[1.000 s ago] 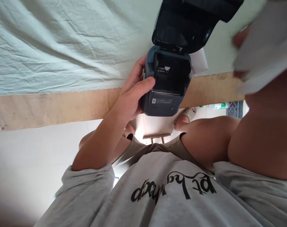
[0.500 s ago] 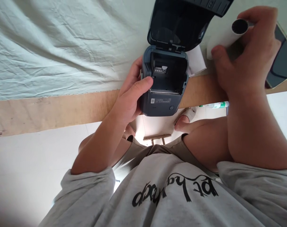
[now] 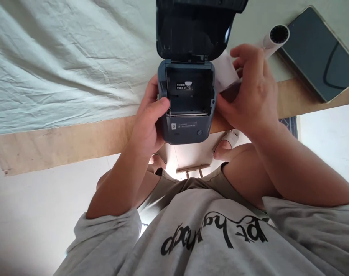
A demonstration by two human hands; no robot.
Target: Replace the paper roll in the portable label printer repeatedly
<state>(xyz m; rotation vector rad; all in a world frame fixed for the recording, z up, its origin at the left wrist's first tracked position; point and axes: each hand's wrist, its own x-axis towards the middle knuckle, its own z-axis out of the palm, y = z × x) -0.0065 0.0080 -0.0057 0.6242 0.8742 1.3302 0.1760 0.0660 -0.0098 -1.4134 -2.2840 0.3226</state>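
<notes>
A dark blue-grey label printer is held in my left hand, the thumb on its left rim and the fingers behind it. Its black lid stands raised, and the bay beneath shows a small printed sticker and no roll. Close to the printer's right side, my right hand has its thumb and curled fingers around a small white box. The hand hides part of that box. Just behind the right hand stands a white tube-like roll with a dark hollow end.
A dark-screened tablet or phone lies at the right near the table edge. Wrinkled pale green cloth covers the table, with a bare wooden edge in front. My legs and a wooden stool-like piece are below.
My right hand has let go of the white roll and moved left to the white box. The printer has shifted left with my left hand, its lid still raised.
</notes>
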